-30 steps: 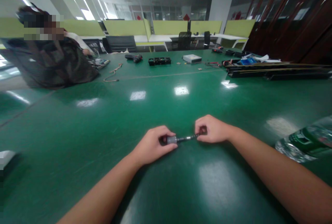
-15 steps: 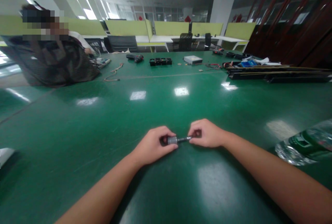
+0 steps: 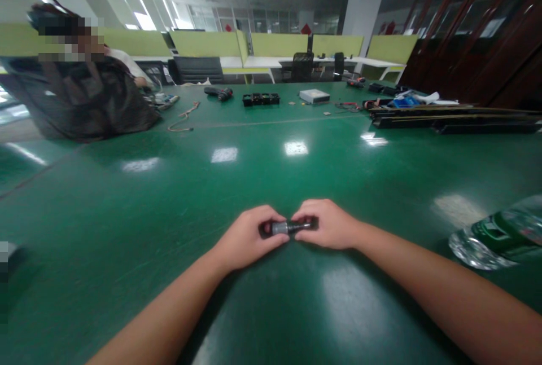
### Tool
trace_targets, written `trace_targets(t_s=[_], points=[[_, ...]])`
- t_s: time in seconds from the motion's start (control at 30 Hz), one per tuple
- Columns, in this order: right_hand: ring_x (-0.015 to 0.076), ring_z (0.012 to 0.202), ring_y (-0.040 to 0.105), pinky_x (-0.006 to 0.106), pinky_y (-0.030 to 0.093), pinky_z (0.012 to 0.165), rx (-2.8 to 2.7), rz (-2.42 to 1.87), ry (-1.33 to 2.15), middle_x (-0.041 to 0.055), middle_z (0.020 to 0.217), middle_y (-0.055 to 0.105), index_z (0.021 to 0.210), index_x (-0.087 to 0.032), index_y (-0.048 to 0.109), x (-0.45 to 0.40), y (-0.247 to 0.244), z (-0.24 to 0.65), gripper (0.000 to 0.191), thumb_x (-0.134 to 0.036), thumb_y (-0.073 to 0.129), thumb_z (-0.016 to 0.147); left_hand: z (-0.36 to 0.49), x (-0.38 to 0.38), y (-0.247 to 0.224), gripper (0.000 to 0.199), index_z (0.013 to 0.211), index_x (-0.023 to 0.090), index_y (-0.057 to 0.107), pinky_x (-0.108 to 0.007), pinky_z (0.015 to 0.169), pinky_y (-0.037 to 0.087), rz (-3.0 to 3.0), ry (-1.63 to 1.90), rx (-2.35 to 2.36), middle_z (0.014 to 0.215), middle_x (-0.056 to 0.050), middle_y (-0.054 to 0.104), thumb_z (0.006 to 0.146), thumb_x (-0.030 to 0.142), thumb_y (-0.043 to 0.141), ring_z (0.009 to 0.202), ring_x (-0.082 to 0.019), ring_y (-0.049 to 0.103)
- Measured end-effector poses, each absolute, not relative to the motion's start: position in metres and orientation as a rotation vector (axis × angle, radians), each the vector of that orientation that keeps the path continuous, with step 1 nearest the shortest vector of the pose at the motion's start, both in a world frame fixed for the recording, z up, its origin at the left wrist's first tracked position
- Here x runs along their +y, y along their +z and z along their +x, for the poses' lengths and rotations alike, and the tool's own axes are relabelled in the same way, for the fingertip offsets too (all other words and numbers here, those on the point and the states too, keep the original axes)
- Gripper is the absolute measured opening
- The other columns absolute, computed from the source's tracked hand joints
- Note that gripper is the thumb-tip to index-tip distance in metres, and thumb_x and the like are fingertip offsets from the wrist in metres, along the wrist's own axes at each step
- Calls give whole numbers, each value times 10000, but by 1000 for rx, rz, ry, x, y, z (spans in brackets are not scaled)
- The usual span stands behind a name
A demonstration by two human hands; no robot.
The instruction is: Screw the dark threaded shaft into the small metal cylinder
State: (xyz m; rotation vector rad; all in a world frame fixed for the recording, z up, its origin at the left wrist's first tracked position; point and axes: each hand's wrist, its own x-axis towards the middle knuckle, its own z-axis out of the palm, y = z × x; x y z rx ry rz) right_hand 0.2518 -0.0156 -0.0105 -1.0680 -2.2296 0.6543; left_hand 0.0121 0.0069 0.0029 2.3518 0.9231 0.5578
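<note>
Just above the green table [image 3: 271, 179], my left hand [image 3: 249, 238] is closed around a small black-and-grey cylinder [image 3: 280, 228] with a thin metal shaft, much like a short screwdriver; its exact kind is not clear. My right hand [image 3: 328, 224] grips the shaft [image 3: 304, 226] between thumb and fingers. The two hands nearly meet, and the cylinder lies level between them. Part of its left end is hidden in my left palm.
A bottle with a green label [image 3: 503, 235] lies at the right. At the back are a black bag [image 3: 97, 100], a cord [image 3: 182, 119], a black part [image 3: 261, 99], a silver box [image 3: 314, 96] and black bars [image 3: 457, 118]. A person's sleeve [image 3: 125, 63] shows behind the bag.
My right hand has slid left along the shaft and now sits close to my left hand. My left hand has barely moved.
</note>
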Motion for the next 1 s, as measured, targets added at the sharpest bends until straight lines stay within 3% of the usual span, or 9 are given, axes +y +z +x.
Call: trace_targets(t_s=[0.33,1.0], points=[[175,854,637,283,476,788,-2281,-989,582,44,905,728,980,-179,741,-16,-13,248,150,-211,706,838,13,6,3,209,982,202,719,-255,667,442,2362,558,933,841,-18,661,854,365,693,742,-154,593],[175,849,641,282,478,785,-2287,-973,581,42,900,733,977,-183,744,-15,-13,247,164,-163,702,820,13,7,2,183,956,192,703,-260,686,441,2342,580,936,854,-15,646,828,322,722,764,-159,590]])
